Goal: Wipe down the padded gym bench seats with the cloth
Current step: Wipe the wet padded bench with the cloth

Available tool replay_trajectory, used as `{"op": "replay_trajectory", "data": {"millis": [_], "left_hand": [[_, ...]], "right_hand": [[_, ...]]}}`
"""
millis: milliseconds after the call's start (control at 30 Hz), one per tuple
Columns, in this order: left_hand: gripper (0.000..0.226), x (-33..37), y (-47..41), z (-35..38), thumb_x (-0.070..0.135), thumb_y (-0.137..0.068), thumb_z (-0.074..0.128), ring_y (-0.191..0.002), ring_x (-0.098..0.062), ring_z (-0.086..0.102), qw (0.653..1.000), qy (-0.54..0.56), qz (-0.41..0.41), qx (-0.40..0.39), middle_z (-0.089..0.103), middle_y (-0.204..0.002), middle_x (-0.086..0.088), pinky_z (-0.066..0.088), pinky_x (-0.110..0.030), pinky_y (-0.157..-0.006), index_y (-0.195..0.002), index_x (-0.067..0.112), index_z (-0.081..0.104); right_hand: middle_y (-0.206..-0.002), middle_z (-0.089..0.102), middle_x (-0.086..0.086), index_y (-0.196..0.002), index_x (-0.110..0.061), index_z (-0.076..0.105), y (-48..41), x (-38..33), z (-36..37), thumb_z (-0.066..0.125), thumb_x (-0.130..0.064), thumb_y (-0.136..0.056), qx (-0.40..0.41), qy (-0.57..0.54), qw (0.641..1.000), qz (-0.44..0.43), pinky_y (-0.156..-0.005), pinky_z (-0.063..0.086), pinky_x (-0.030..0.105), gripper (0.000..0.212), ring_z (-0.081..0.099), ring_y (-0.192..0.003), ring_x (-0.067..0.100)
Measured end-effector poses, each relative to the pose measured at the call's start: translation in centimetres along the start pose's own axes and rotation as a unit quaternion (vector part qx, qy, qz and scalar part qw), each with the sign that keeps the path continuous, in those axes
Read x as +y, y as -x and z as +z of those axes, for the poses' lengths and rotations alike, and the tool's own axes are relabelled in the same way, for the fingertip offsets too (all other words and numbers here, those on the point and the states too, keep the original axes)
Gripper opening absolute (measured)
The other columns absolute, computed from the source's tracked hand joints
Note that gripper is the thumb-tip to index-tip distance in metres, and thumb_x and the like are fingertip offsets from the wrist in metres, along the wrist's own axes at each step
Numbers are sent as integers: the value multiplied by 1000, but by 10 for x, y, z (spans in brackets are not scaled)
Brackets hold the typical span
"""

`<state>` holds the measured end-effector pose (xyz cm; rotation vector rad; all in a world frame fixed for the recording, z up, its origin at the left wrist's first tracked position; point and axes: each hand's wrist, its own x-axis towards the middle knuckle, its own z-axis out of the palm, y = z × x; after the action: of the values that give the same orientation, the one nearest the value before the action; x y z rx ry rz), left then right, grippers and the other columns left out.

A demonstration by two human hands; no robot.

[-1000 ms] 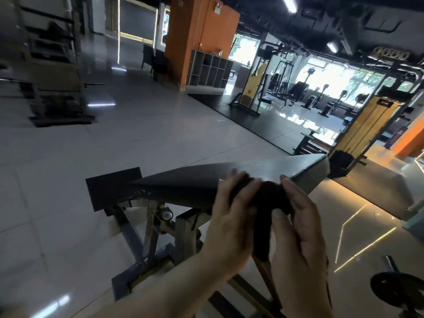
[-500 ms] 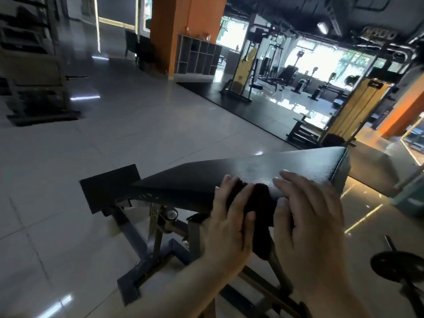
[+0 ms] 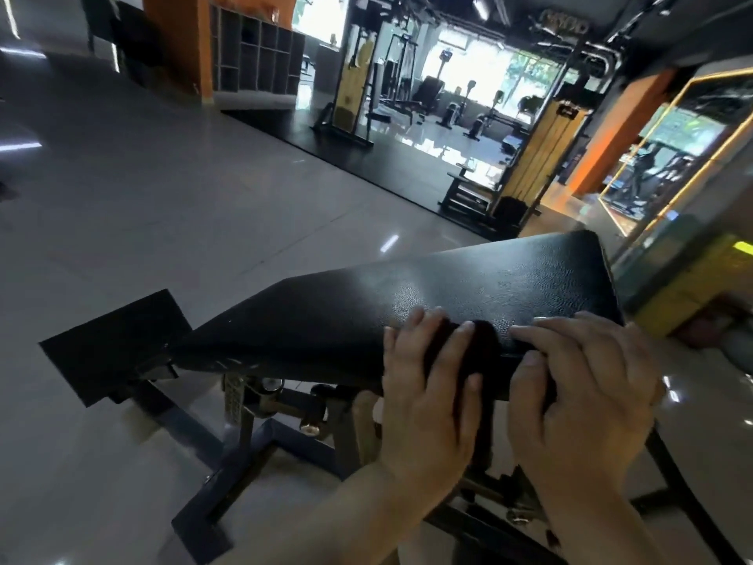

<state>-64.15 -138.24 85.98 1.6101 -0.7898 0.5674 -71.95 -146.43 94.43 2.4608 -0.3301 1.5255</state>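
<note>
Head — left hand on cloth, seemingly

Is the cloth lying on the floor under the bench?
No, the dark cloth lies over the near edge of the bench pad, pressed there by the left hand, with the right hand beside it.

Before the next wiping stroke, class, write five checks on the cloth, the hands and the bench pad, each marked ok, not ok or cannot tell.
1. The cloth lies on the bench pad: ok, at its near edge.
2. The left hand presses the cloth: ok.
3. The right hand has a grip on the cloth: cannot tell; its fingers lie on the pad beside it.
4. Pad surface ahead free of objects: ok.
5. Cloth damp: cannot tell.
</note>
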Motion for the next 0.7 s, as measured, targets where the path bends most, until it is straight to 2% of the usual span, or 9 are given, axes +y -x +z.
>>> {"op": "replay_trajectory", "data": {"millis": [67, 167, 233, 267, 400, 467, 533, 600, 700], "left_hand": [[43, -15, -4, -3, 39, -105, 33, -150, -24, 23, 997, -51, 59, -13, 31, -154, -6, 10, -51, -123, -145, 24, 39], [42, -51, -3, -14, 39, -106, 29, -151, -26, 20, 993, -91, 71, -27, 29, -155, -7, 8, -54, -123, -146, 25, 35], [42, -81, 5, -24, 38, -105, 28, -152, -28, 17, 993, -108, 28, -25, 26, -156, -8, 8, -57, -122, -145, 24, 36], [42, -95, 10, -30, 37, -105, 27, -153, -29, 14, 994, -109, -9, -21, 24, -158, -8, 8, -58, -122, -144, 24, 37], [44, -112, 17, -38, 33, -105, 28, -154, -25, 2, 983, -31, -180, 14, 10, -164, -4, 10, -59, -122, -144, 18, 42], [44, -88, 15, -32, 28, -104, 31, -154, -21, -2, 978, 12, -208, 26, 5, -165, 1, 12, -55, -122, -145, 17, 42], [46, -62, 15, -24, 28, -103, 33, -154, -22, -1, 987, 27, -161, 10, 4, -164, 4, 12, -52, -122, -148, 20, 39], [49, -50, 19, -17, 25, -101, 40, -154, -26, 6, 997, 9, -71, -11, 9, -164, 0, 8, -49, -123, -150, 21, 33], [48, -67, 17, -20, 28, -104, 37, -153, -28, 12, 999, -36, 13, -26, 17, -161, -5, 7, -46, -125, -151, 20, 30]], "right_hand": [[-103, 72, 3, -97, -15, 78, 0, -1, 1, 46, -23, -99, 0, 9, 1000, 2, -101, 41, 62, 33, 63, -109, 36], [-102, 71, 6, -98, -14, 77, 0, -3, 2, 49, -18, -97, -7, 25, 1000, 14, -109, 36, 57, 28, 63, -109, 41], [-103, 71, 7, -98, -14, 76, 1, -6, 2, 50, -16, -95, -12, 38, 999, 34, -115, 28, 46, 26, 61, -112, 42], [-104, 70, 7, -98, -14, 75, 2, -9, 3, 49, -16, -95, -13, 42, 998, 46, -116, 26, 45, 26, 60, -114, 42], [-106, 68, 9, -97, -13, 73, 3, -23, 9, 48, -16, -95, -7, 68, 994, 84, -111, 28, 63, 25, 55, -120, 44], [-109, 64, 9, -98, -13, 73, 4, -30, 11, 48, -17, -96, -12, 90, 992, 90, -111, 26, 65, 25, 52, -123, 44], [-116, 58, 6, -100, -14, 72, 6, -35, 12, 46, -20, -98, -29, 110, 989, 96, -113, 23, 66, 27, 47, -128, 41], [-120, 54, 3, -104, -15, 73, 9, -36, 13, 44, -22, -100, -46, 122, 987, 93, -117, 16, 64, 30, 44, -131, 38], [-119, 61, 9, -110, -15, 73, 13, -31, 12, 44, -23, -102, -46, 127, 988, 68, -119, 11, 61, 31, 44, -131, 37]]}}
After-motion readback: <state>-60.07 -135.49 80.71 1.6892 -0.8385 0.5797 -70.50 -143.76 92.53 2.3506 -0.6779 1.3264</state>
